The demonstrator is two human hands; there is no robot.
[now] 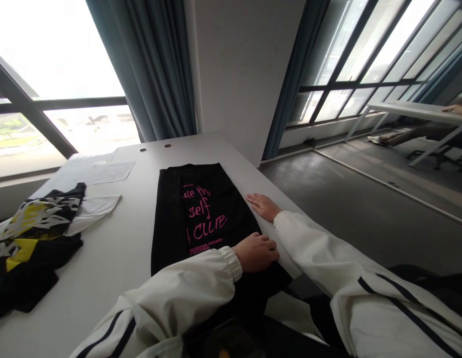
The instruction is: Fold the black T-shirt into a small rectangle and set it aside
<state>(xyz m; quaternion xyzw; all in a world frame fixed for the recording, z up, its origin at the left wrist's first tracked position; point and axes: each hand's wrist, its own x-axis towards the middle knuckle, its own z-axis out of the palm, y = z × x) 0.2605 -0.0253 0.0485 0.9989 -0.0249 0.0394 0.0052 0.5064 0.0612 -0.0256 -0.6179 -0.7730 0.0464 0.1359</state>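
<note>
A black garment with pink lettering (206,199) lies folded lengthwise on the white table, its left part covering the start of the printed words. My left hand (255,252) reaches across its lower end, fingers curled on the fabric near the right edge. The fingertips are partly hidden, but they seem to pinch the cloth. Just beyond it, my right hand (264,206) rests flat on the table along the garment's right edge, fingers stretched out. The garment's lower end runs under my left sleeve and partly out of sight.
Patterned black, white and yellow clothing (40,233) lies on the left of the white table (115,253). Clear sheets (109,171) lie behind it. The table's right edge runs close by my right arm. Farther right, a person's hand (456,109) rests on another table (410,108).
</note>
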